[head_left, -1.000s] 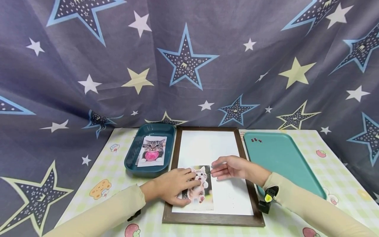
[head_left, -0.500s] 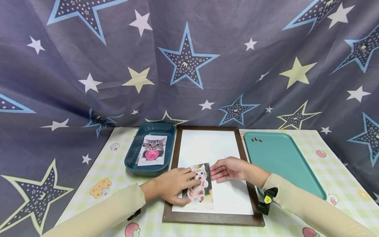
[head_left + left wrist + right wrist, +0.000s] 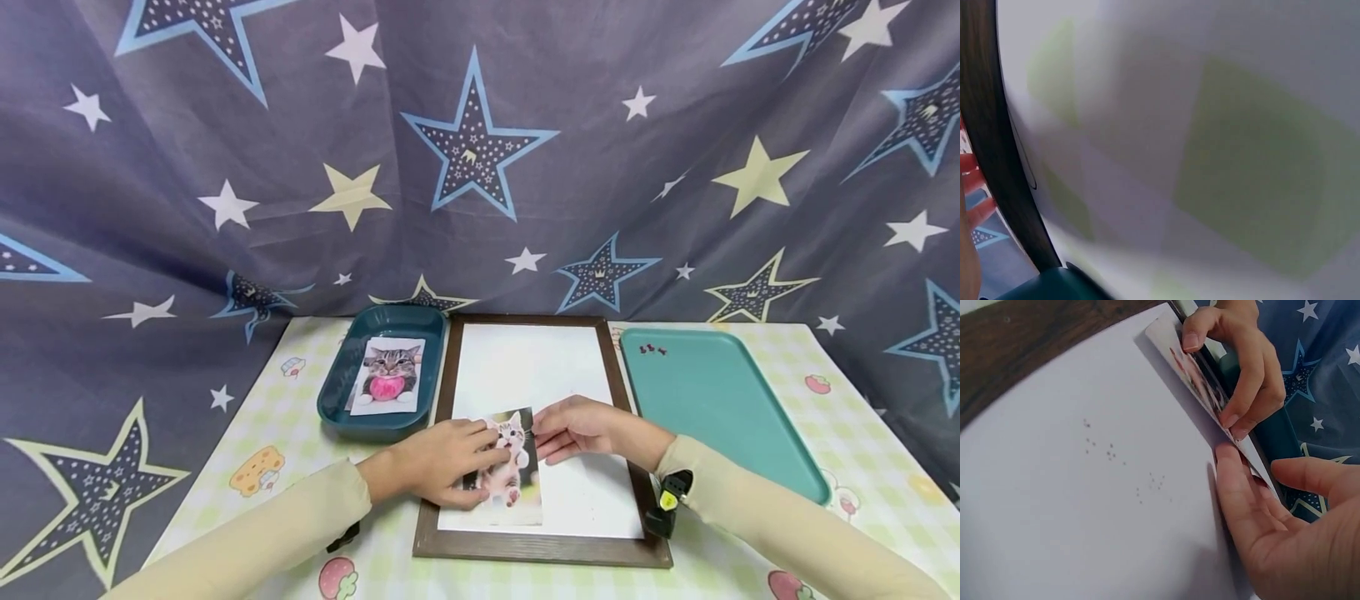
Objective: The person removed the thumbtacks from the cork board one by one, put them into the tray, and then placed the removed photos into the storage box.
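A kitten photo (image 3: 517,483) lies on the white board (image 3: 536,358) inside a brown frame (image 3: 543,550), towards its near left part. My left hand (image 3: 442,462) rests over the photo's left side, fingertips and thumb on its face. At the photo's right edge is my right hand (image 3: 581,427). Its fingers (image 3: 1235,487) touch that edge in the right wrist view, while the thumb (image 3: 1304,472) stands apart on the far side. Seen there, the right edge of the photo curves up off the board. The left wrist view shows mostly tablecloth, with only fingertips at its left border.
A dark teal tray (image 3: 330,400) on the left holds more photos, a cat with a pink ball (image 3: 386,383) uppermost. Several red push pins (image 3: 651,348) lie in the green tray (image 3: 712,400) on the right. Small holes (image 3: 1110,450) dot the board. A star-patterned curtain (image 3: 480,250) hangs behind.
My right hand has come in slightly to the left against the photo's right edge. The photo's top right corner has shifted a little upward. My left hand stays on the photo.
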The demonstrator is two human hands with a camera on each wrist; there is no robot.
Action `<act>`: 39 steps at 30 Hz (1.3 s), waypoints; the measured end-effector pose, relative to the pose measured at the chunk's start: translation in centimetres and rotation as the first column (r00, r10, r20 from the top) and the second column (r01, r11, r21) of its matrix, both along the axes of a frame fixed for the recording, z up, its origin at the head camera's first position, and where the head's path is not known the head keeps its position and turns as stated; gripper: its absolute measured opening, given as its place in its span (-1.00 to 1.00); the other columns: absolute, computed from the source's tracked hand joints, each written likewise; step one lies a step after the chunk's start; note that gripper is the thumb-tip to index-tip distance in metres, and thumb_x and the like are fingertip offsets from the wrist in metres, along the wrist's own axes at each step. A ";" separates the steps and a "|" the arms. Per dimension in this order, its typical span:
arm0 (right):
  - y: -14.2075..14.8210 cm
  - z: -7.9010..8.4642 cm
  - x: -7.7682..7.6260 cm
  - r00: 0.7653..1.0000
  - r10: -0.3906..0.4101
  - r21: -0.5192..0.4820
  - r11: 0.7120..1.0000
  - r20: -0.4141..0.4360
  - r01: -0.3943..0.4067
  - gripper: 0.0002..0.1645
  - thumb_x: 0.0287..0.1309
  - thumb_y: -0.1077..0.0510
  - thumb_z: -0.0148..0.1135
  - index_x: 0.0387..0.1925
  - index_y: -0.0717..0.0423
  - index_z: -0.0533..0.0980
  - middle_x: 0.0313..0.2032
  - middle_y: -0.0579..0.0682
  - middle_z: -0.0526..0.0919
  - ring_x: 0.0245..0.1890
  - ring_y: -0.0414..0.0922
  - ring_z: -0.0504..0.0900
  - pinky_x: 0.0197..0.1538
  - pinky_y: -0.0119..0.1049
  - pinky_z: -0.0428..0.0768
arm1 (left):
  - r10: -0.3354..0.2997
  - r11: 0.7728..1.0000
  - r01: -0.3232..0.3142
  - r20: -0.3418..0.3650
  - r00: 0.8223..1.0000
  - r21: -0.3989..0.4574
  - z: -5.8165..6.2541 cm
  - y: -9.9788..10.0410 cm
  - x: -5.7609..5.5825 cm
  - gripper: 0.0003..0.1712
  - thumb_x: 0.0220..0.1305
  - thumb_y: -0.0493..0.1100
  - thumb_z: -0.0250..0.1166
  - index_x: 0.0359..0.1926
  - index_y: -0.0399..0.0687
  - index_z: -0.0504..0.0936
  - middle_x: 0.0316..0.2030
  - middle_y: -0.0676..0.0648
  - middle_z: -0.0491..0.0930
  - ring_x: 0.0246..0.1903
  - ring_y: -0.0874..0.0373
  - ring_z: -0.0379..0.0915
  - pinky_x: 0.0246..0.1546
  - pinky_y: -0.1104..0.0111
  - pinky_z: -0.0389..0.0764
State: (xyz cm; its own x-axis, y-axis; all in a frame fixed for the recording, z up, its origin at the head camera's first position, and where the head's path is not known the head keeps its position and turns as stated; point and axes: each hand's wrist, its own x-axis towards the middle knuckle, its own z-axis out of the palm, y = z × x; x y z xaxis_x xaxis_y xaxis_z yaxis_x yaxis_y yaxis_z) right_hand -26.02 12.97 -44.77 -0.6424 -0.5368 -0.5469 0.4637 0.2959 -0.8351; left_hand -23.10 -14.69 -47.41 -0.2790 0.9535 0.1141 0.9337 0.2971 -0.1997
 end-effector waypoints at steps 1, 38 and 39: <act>0.0 0.0 0.0 1.000 -0.008 0.003 1.000 0.000 0.008 -0.77 0.38 0.29 0.11 0.00 0.29 0.52 -0.37 -0.01 0.78 -0.37 -0.20 0.77 -0.15 -0.29 0.77 | 0.003 1.000 -0.003 -0.001 1.000 -0.003 0.2 0.0 0.0 -0.32 0.44 0.31 0.04 0.40 0.07 0.44 0.17 -0.07 0.56 0.13 0.08 0.52 0.15 0.25 0.61; 0.0 -0.5 0.2 0.999 -0.053 -0.029 0.998 0.010 0.053 -0.90 0.33 0.34 0.14 -0.18 0.19 0.57 -0.45 -0.01 0.78 -0.45 -0.22 0.76 -0.26 -0.36 0.75 | 0.590 0.218 -0.941 0.733 0.338 0.258 10.1 -12.8 -7.2 -0.40 0.45 -0.17 0.07 0.43 -0.32 0.37 0.30 -0.42 0.42 0.27 -0.31 0.40 0.26 -0.12 0.46; 0.0 -0.6 0.3 0.998 -0.058 -0.030 0.998 0.010 0.058 -0.90 0.32 0.34 0.15 -0.19 0.19 0.56 -0.46 -0.02 0.77 -0.45 -0.22 0.76 -0.26 -0.36 0.76 | 0.573 0.195 -0.959 0.770 0.281 0.205 10.1 -13.5 -7.4 -0.38 0.43 -0.19 0.06 0.45 -0.34 0.33 0.32 -0.44 0.40 0.29 -0.31 0.38 0.28 -0.11 0.45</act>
State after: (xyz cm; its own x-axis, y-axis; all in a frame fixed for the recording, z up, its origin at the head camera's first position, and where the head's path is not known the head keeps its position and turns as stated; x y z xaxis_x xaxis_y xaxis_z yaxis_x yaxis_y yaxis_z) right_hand -25.77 12.96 -45.34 -0.6679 -0.5152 -0.5371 0.4870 0.2432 -0.8389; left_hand -30.50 -28.14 -37.28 -0.9967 -0.0647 0.0499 -0.0158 0.7521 0.6588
